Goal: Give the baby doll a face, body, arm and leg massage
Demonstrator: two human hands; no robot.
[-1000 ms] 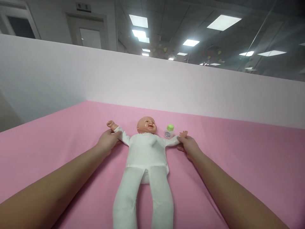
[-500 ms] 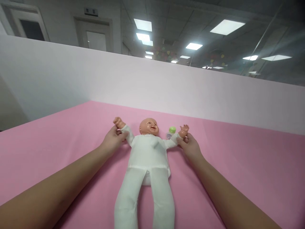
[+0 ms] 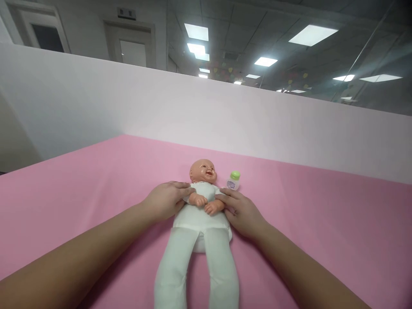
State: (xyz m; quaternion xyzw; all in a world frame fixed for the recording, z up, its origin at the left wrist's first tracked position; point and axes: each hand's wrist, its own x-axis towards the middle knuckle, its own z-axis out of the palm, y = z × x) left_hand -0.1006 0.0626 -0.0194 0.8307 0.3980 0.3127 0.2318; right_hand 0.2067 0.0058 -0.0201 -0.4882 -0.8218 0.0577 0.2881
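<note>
A baby doll (image 3: 201,216) in a white cloth body lies on its back, with its head at the far end and its legs toward me. Its two forearms are folded across the chest, the small plastic hands nearly meeting in the middle. My left hand (image 3: 167,199) grips the doll's arm on the left, fingers laid over the sleeve and the thumb partly hidden. On the other side my right hand (image 3: 243,212) is closed round the doll's other arm near the wrist. Beside the doll's head stands a small bottle (image 3: 233,181) with a green cap, just beyond my right fingertips.
Pink sheeting (image 3: 305,227) covers the surface under the doll. A low white wall (image 3: 193,113) runs along the back, with glass above it on the right. Doors and lit ceiling panels show beyond.
Both my hands have moved inward, bringing the doll's arms from spread out at the sides to folded over its chest. The bottle is now in fuller view.
</note>
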